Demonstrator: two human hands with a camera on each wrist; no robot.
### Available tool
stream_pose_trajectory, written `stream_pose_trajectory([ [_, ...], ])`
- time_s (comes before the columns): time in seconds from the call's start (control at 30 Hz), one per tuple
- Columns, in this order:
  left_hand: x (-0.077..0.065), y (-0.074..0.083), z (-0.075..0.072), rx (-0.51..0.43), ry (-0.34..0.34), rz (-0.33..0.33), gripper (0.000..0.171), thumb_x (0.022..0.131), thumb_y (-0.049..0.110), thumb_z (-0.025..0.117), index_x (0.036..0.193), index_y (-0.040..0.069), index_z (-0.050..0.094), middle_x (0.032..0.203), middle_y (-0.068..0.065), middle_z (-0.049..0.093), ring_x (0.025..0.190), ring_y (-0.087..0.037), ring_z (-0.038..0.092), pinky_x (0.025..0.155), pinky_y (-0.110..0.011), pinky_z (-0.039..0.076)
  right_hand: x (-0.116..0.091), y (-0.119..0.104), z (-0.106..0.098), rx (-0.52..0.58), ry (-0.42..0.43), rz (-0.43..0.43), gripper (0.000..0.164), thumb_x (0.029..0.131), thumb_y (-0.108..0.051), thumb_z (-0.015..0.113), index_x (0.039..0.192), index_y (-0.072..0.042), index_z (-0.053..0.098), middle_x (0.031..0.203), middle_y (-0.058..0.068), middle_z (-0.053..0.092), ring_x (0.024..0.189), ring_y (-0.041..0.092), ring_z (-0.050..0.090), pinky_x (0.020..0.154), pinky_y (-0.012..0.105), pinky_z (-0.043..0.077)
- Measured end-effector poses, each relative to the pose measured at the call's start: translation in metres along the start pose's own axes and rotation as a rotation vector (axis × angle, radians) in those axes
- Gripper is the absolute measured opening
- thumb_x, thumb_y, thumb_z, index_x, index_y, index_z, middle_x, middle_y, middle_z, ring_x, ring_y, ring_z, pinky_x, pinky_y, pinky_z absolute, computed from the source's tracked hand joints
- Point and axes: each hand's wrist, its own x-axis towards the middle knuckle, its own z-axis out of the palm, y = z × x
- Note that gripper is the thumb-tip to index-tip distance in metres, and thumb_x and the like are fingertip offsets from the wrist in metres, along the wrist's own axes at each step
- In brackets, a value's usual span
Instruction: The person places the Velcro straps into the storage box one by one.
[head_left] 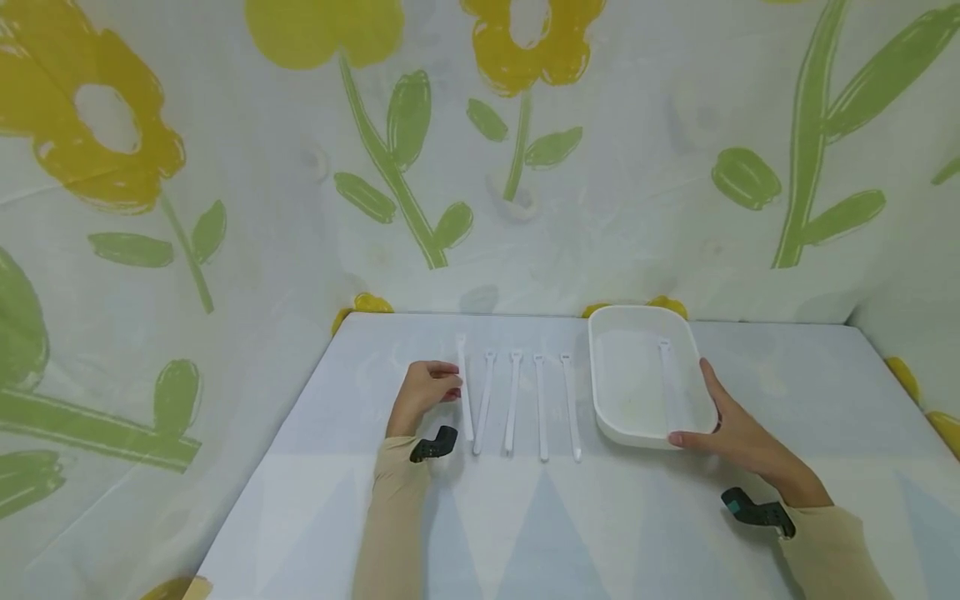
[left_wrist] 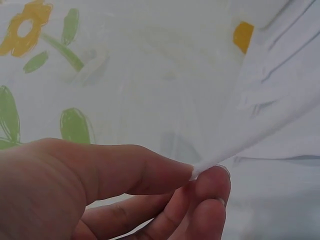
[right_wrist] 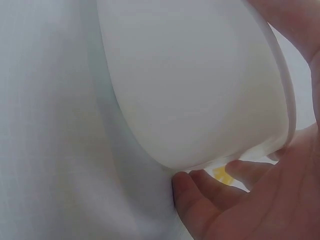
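In the head view my left hand (head_left: 426,392) pinches a slim white stick (head_left: 466,398) between thumb and fingertips, at the left end of a row of similar ones. The left wrist view shows the thumb and fingertips meeting on the stick (left_wrist: 250,142). To its right lie several white sticks (head_left: 513,400), long and thin with a small squarish head at the far end. My right hand (head_left: 738,425) grips the right side of a white rectangular tub (head_left: 611,425), thumb at its front rim, other fingers around the outside. One more stick (head_left: 667,383) lies inside the tub.
The pale table (head_left: 315,500) has blue triangle patterns near the front. Behind it and at the sides hangs a white sheet (head_left: 600,225) printed with yellow flowers and green leaves. A dark camera sits on each wrist.
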Motion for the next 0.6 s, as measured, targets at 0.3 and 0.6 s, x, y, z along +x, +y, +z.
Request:
stream_pose_trajectory([
  [0.3,-0.001,0.006,0.002,-0.046,0.012,0.010,0.029,0.095,0.010,0.068,0.121,-0.002,0.070,0.106,-0.017,0.073,0.075,-0.014,0.070,0.074,-0.024,0.065,0.000,0.006,-0.002,0.017,0.008,-0.026,0.132,0.088,-0.030,0.082,0.160,-0.022,-0.028,0.172,0.021,-0.019,0.153,0.060,0.008,0.109,0.087,0.024],
  [0.6,-0.007,0.011,0.002,-0.129,-0.005,0.036,0.031,0.096,0.011,0.069,0.124,-0.001,0.069,0.117,-0.019,0.071,0.080,-0.016,0.070,0.076,-0.024,0.065,0.002,0.004,-0.001,0.001,0.006,-0.020,0.133,0.087,-0.032,0.082,0.161,-0.022,-0.028,0.172,0.022,-0.018,0.153,0.060,0.007,0.110,0.086,0.025],
])
